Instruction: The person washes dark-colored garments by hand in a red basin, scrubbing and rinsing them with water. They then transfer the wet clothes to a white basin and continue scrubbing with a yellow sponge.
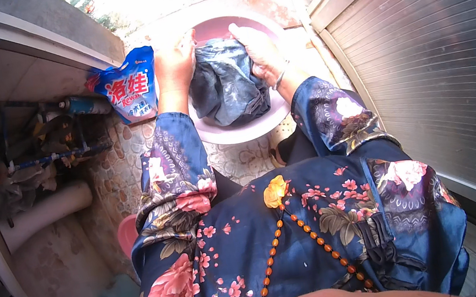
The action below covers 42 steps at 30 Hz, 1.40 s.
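Note:
A dark blue-grey piece of cloth (227,84), mottled with paler patches, lies bunched in a pale pink basin (242,133). My left hand (176,64) is closed at the cloth's upper left edge, with its fingertips partly hidden. On the opposite side my right hand (262,55) is curved around the upper right edge, its thumb against the fabric. Between the two hands the cloth is spread somewhat flat at the top and falls in folds below. Strong light washes out the hands and the basin's far rim.
A blue and red detergent bag (130,88) stands left of the basin on the patterned tile floor (233,158). Further left are a cluttered rack (49,133) and a white pipe (47,215). A ribbed metal door (423,48) flanks the right side.

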Available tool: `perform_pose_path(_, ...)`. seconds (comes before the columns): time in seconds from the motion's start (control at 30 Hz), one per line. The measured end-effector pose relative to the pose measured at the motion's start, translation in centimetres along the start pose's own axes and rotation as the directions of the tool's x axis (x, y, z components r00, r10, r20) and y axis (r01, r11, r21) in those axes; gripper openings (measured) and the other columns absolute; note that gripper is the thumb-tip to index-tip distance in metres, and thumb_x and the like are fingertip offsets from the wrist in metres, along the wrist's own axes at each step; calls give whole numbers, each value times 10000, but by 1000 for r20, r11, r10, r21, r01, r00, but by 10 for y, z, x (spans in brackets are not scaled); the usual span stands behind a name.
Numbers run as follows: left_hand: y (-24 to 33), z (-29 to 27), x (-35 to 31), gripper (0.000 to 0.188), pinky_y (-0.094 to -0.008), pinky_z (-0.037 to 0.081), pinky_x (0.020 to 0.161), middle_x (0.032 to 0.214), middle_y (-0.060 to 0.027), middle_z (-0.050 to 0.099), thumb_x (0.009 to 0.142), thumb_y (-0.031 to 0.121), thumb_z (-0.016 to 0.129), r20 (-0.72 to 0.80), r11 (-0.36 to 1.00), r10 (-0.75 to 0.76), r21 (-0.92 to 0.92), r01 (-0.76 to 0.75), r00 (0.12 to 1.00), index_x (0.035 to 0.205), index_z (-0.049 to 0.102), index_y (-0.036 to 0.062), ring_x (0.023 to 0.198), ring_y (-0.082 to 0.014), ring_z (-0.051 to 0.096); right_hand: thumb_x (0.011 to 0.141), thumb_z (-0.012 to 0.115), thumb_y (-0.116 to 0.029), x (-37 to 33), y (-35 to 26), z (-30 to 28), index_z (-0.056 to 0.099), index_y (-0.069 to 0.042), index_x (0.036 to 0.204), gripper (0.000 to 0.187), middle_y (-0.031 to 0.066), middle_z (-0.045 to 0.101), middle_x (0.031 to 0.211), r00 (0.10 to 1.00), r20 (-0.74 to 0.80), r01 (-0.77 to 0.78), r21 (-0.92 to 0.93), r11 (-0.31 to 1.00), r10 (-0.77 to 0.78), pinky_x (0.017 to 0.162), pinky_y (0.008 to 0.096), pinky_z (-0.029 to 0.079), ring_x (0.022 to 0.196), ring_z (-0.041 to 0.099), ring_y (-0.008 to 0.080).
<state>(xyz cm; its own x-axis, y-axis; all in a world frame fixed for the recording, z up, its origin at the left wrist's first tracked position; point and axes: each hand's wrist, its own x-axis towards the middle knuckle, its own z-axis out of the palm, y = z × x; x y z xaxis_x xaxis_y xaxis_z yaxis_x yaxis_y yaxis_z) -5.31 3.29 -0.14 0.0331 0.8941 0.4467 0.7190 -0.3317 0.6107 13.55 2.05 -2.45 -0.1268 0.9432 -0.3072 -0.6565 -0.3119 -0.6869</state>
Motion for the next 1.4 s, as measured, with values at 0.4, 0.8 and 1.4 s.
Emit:
perform_pose_path(0.4, 4, -23, 0, 189, -240, 484, 676, 794, -13, 670, 840, 206, 715, 572, 847, -404, -62, 528, 714, 924, 703, 37, 722, -82, 589, 870, 700, -149, 13, -11, -19, 669, -44, 934, 127, 6, 645, 860, 967, 221, 172, -217, 961, -123, 743, 229, 475, 807, 587, 86)
perform_pose_path(0.8, 16, -18, -4, 196, -277, 498, 673, 789, -38, 701, 761, 173, 695, 685, 938, -328, 157, 308, 651, 926, 720, 70, 708, -123, 629, 858, 700, -143, 4, -18, -11, 648, -23, 1008, 199, 41, 652, 948, 938, 311, 279, -425, 861, -151, 790, 239, 492, 863, 604, 111)
perform_pose_path(1.4, -56, -18, 5, 203, -379, 506, 692, 803, -243, 635, 865, 140, 508, 148, 790, 247, 541, -288, 958, 912, 606, -31, 774, -354, 646, 853, 603, -188, -6, -29, -18, 617, -55, 824, 137, 96, 606, 801, 866, 464, 496, -747, 443, -186, 720, 327, 472, 771, 590, 217)
